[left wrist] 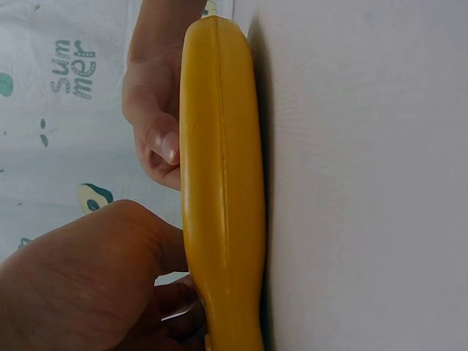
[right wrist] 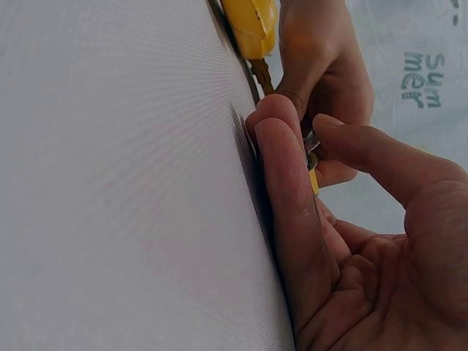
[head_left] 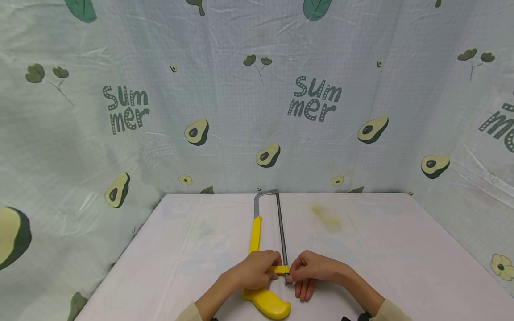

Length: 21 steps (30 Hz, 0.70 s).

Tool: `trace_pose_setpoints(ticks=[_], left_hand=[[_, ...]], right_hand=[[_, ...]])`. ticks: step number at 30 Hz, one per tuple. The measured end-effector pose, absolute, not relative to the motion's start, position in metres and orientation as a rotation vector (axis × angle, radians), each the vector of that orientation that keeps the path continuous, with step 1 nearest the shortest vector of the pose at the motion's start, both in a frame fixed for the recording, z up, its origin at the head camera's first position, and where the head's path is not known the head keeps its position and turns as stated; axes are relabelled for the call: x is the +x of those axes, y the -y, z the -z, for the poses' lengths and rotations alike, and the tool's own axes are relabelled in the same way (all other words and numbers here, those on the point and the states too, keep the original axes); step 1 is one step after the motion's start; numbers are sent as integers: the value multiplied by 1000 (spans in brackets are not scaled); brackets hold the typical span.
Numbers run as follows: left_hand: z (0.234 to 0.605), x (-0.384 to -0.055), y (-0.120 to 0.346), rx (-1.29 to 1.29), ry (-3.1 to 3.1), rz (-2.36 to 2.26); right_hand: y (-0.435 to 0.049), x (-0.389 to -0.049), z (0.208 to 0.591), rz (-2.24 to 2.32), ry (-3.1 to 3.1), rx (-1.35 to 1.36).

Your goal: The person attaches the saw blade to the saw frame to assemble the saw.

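Note:
A hacksaw (head_left: pixel 271 305) with a yellow handle lies on the table, its grip toward me and its grey metal frame reaching to the far edge. Its blade (head_left: pixel 281 225) runs along the right side. My left hand (head_left: pixel 257 270) grips the yellow part near the blade's near end, fingers curled about it. At that same end, the thumb and fingertips of my right hand (head_left: pixel 317 270) pinch a small metal fitting (right wrist: pixel 311 139), mostly hidden by the fingers. In the left wrist view the yellow grip (left wrist: pixel 223 146) stands in front of both hands.
The table (head_left: pixel 373 240) has a pale cover with a yellowish stain (head_left: pixel 326 217) right of the saw. A curtain (head_left: pixel 225 98) printed with avocados and lettering hangs behind the table and along both sides.

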<state>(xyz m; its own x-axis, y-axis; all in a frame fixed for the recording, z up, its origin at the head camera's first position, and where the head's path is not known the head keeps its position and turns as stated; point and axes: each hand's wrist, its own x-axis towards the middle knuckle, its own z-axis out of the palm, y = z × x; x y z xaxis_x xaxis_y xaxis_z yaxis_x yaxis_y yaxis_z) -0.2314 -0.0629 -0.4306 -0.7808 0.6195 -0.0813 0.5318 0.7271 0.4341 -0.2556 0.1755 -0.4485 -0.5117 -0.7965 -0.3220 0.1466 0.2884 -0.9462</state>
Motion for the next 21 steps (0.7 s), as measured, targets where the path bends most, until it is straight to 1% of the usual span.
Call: trace_pose_setpoints(ticks=[21], left_hand=[[428,-230,62,898,-2714,-580]], right_hand=[[-175,-254,447,1361,-1692,-594]])
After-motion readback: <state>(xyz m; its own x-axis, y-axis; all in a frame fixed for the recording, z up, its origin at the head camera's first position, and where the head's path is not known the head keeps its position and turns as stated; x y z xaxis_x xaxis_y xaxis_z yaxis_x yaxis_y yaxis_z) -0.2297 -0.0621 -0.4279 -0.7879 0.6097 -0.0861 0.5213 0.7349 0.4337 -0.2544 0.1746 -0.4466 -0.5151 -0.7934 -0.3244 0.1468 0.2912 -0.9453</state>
